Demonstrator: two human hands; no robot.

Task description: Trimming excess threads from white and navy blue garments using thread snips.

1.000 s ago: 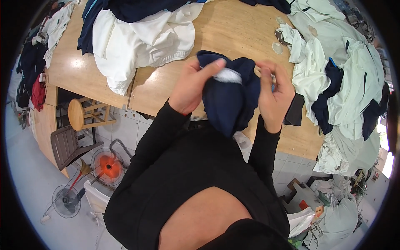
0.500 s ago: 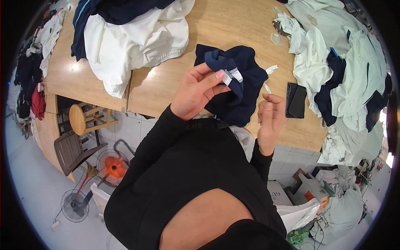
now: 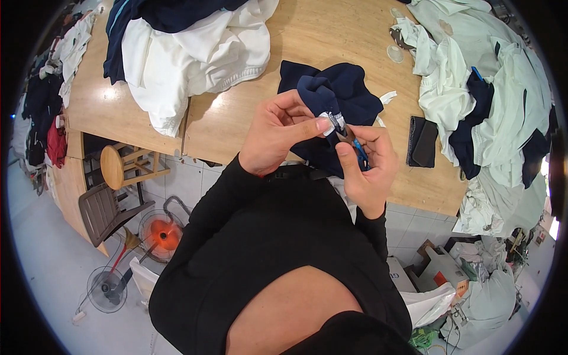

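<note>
A navy blue garment (image 3: 355, 89) lies bunched at the table's near edge, part of it lifted. My left hand (image 3: 278, 133) pinches that raised edge between thumb and fingers, where a small white label (image 3: 327, 123) shows. Closed around small blue thread snips (image 3: 359, 152), my right hand (image 3: 371, 168) holds their metal tips against the cloth beside the label. My right fingers partly cover the snips, so I cannot tell whether the blades have closed on anything.
White garments (image 3: 195, 65) are heaped at the far left of the wooden table (image 3: 236, 127). White and navy clothes (image 3: 449, 100) pile up on the right, near a dark folded pouch (image 3: 421, 142). A white scrap (image 3: 387, 97) lies beside the navy garment. Left stand a stool (image 3: 112, 167) and a fan (image 3: 163, 236).
My right hand has moved left to the raised cloth, and the blue snips now show in it. My left hand keeps its pinch and has shifted slightly.
</note>
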